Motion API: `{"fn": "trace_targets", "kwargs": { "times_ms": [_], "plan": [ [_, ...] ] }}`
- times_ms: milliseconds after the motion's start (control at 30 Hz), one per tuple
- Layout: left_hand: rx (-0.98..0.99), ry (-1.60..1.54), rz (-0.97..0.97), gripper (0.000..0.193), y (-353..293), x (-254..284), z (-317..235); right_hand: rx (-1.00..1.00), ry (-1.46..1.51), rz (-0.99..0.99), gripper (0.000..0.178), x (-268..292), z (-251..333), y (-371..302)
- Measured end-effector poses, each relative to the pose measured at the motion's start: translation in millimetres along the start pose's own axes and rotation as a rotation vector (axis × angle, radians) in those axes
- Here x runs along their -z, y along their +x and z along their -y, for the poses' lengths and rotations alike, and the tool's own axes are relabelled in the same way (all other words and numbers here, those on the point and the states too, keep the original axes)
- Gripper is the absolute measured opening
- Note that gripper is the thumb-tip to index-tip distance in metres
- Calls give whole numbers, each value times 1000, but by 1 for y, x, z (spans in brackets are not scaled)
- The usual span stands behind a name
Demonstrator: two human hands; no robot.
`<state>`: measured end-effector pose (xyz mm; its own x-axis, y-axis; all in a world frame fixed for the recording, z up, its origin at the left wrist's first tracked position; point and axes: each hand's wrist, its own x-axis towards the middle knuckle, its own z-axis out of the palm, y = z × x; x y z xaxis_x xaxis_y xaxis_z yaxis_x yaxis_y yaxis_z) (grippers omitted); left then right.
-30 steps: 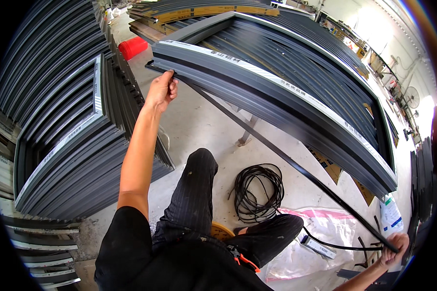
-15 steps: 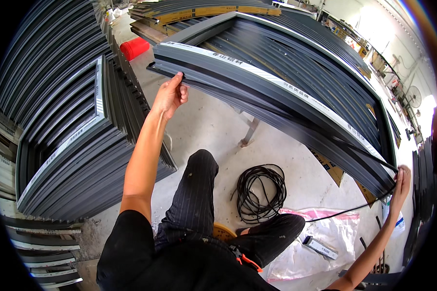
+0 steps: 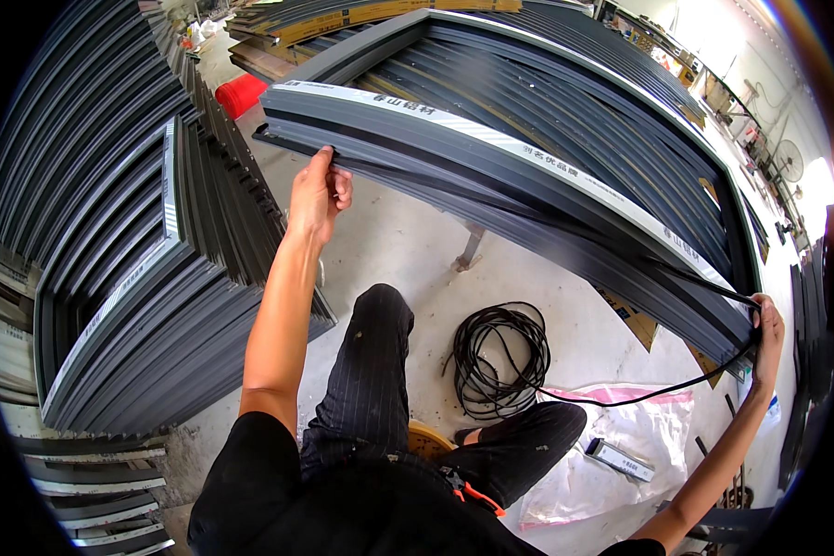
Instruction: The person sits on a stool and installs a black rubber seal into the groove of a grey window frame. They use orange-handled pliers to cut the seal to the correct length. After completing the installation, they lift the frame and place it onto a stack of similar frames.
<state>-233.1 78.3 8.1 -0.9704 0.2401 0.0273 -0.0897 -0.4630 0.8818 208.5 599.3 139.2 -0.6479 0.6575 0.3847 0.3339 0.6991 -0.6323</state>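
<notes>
So the left hand (image 3: 317, 199) is pinching the black strip (image 3: 702, 281) right up by the near-left corner of the grey frame (image 3: 491, 162), thumb on top and fingers curling in closed, which is probably pinning that end so it isn't sliding about. The right hand (image 3: 766, 343) is gripping the same strip way down at the far right corner, fingers closing around it, though I can't really tell how firmly from up here. With the two hands sitting well apart, the strip is lying along the frame's front side, and I'm guessing that spread is taking the slack out. Past the right hand, the rest is drooping down over the white sack (image 3: 565, 491) to the coil (image 3: 465, 357) on the floor (image 3: 408, 222), a handy spot since the spare length is staying off the frame. Frame itself is sitting raised, front side facing the person, so both arms are reaching it easily enough from a seated-looking pose.
</notes>
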Motion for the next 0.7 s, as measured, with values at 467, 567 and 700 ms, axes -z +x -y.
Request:
{"fn": "trace_targets", "kwargs": {
  "times_ms": [467,567,700],
  "plan": [
    [116,57,-35,52,-31,-51,7,110,112,136,47,12,-5,1],
    [2,118,87,53,-25,-39,19,137,133,142,45,10,1,-2],
    [7,79,17,53,-29,-46,20,111,57,132,45,4,11,-4]
  ]
}}
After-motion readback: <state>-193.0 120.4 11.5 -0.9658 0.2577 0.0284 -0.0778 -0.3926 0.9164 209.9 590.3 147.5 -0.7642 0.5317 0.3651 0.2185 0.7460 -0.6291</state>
